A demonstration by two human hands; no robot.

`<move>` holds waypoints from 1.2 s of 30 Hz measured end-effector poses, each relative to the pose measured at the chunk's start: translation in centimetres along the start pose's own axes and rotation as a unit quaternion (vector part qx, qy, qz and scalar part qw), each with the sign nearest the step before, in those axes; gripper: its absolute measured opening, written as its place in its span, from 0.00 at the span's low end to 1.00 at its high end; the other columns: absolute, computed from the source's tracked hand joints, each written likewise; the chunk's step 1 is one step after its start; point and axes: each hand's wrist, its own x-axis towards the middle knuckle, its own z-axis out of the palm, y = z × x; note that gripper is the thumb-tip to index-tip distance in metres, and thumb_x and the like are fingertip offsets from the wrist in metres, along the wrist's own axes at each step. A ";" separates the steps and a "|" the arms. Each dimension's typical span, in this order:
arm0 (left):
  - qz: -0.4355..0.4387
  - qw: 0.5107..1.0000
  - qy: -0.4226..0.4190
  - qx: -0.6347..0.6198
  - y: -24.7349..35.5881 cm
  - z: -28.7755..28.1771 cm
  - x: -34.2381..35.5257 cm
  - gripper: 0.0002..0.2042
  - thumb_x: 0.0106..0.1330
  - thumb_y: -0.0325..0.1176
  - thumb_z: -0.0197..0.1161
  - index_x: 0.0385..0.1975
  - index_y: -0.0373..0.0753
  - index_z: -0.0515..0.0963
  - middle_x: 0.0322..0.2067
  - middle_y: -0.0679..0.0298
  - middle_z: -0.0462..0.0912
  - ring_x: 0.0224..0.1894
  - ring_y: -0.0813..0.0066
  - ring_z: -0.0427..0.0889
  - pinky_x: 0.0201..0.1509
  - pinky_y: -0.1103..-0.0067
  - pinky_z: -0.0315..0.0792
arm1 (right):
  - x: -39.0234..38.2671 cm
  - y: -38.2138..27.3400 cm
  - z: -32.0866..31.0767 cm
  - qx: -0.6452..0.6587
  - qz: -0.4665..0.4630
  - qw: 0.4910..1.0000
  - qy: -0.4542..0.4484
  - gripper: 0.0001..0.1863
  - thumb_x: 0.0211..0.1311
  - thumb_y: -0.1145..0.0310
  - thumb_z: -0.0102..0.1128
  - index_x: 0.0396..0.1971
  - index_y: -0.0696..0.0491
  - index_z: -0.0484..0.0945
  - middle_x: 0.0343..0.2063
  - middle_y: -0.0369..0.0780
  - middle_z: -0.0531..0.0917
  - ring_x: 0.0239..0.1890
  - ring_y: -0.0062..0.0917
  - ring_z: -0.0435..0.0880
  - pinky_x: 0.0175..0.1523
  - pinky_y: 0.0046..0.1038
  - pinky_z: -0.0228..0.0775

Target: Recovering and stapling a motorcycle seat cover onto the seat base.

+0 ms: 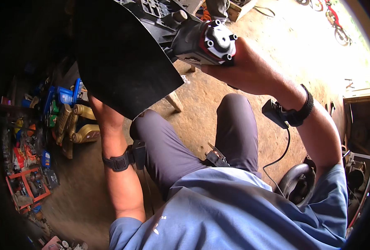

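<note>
A grey and black power tool [193, 46] with a red ring and screw posts on its rear end is in my right hand [239, 62]. That hand is closed around it, with most fingers hidden behind the housing. The tool's front lies against or close to a black plastic part [153, 10] with a grid of slots; contact cannot be made out. A large, smooth black flap [126, 58] hangs beside that part, over my left knee. Behind the flap's lower left edge my left hand [101, 110] goes out of sight, its fingers hidden.
Gold and blue bottles [85, 133] stand on the floor at the left, near a red-framed tray [29, 189] of parts. A wooden leg [174, 102] stands ahead of my knees. A black tyre [297, 183] lies at my right. Red motorcycles [335, 21] stand in the bright far right.
</note>
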 end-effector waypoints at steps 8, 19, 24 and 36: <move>0.008 0.999 0.030 0.007 1.1 0.7 0.1 0.20 0.77 0.31 0.74 0.64 0.30 0.82 0.63 0.62 0.84 0.60 0.73 0.82 0.68 0.74 0.74 | 2.7 -1.9 -3.1 -0.125 -0.049 0.984 -0.119 0.21 0.71 0.70 0.77 0.61 0.54 0.84 0.45 0.38 0.93 0.46 0.19 0.89 0.55 0.28 0.83; 0.106 0.994 -0.019 -0.005 4.8 5.2 0.0 0.34 0.75 0.25 0.74 0.80 0.33 0.68 0.72 0.62 0.76 0.62 0.75 0.81 0.61 0.81 0.79 | -9.6 6.3 -4.9 0.168 0.088 0.976 0.103 0.21 0.71 0.62 0.79 0.57 0.56 0.87 0.38 0.31 0.90 0.40 0.12 0.82 0.46 0.25 0.79; 0.087 0.987 0.073 0.115 2.3 2.1 0.8 0.35 0.75 0.26 0.74 0.80 0.33 0.68 0.74 0.59 0.74 0.68 0.69 0.77 0.72 0.73 0.70 | -6.7 3.3 -4.3 0.118 0.046 0.991 0.047 0.20 0.71 0.56 0.78 0.53 0.53 0.89 0.32 0.38 0.90 0.33 0.20 0.85 0.43 0.30 0.79; 0.155 0.967 0.054 0.193 1.3 2.4 0.8 0.33 0.76 0.32 0.75 0.78 0.31 0.71 0.76 0.58 0.73 0.73 0.67 0.72 0.78 0.69 0.64 | 2.2 0.1 -7.1 -0.156 -0.096 0.982 -0.044 0.13 0.70 0.66 0.78 0.49 0.55 0.88 0.29 0.41 0.88 0.29 0.23 0.82 0.40 0.31 0.79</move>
